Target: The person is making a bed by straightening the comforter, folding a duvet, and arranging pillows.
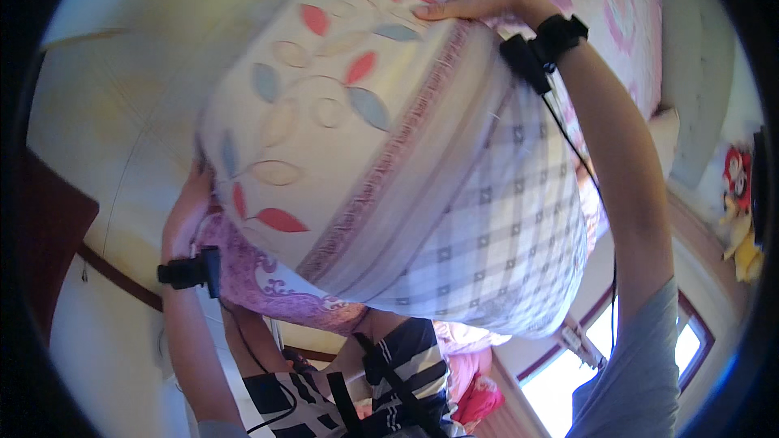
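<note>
A large, plump pillow in a printed case fills the middle of the head view, raised and tilted. Red and grey-blue leaves mark its cream part; a purplish striped band and a grey checked part follow to the right. My right hand grips its top edge, the thumb on the printed face and the fingers hidden behind. At the left edge my left hand holds it, with the fingertips out of sight. Beneath it shows a purple patterned fabric item, mostly hidden, resting near my legs.
Pink floral bedding lies at the upper right. A dark red wooden panel stands at the left. Soft toys sit at the far right, and a bright window is at the lower right. Cables run from both wrist straps.
</note>
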Demonstrator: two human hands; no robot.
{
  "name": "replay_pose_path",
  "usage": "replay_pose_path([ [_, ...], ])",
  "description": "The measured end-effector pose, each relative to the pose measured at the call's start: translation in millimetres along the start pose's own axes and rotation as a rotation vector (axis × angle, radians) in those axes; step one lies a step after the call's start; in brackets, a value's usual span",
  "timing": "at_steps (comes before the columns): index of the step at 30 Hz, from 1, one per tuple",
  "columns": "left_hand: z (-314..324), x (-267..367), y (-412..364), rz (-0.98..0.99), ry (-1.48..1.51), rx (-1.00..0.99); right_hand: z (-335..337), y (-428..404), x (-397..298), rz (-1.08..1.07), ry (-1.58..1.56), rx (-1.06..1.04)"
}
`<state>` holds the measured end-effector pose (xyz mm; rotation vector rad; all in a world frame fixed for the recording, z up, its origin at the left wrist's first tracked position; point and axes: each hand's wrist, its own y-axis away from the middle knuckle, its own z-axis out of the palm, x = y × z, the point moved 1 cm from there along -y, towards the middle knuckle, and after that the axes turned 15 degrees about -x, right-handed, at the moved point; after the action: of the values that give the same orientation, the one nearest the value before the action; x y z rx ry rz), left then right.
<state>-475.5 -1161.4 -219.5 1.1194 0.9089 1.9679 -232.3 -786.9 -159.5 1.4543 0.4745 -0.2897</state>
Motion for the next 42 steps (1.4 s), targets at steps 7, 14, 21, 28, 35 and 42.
replay_pose_path([
  [7,-44.6,-9.3,7.1,-0.027,0.141,0.009,57.7,69.7,11.3,-0.239,0.146,0.419],
  [14,24.8,51.4,102.0,0.482,0.388,0.265,94.0,164.1,-3.7,-0.386,0.17,0.655],
  [21,162.4,40.2,276.7,0.469,-0.268,0.095,222.5,345.5,16.8,-0.383,-0.38,0.8],
  [28,298.2,59.0,420.1,0.429,-1.148,-0.819,478.3,505.7,65.3,-0.45,-0.908,0.979],
  [35,376.4,101.2,301.0,0.519,-0.885,-0.448,595.9,491.0,36.0,-0.873,-1.667,1.162],
  [42,448.8,23.9,325.7,0.027,-1.928,-1.199,647.1,446.4,-31.3,-0.519,-1.443,1.092],
])
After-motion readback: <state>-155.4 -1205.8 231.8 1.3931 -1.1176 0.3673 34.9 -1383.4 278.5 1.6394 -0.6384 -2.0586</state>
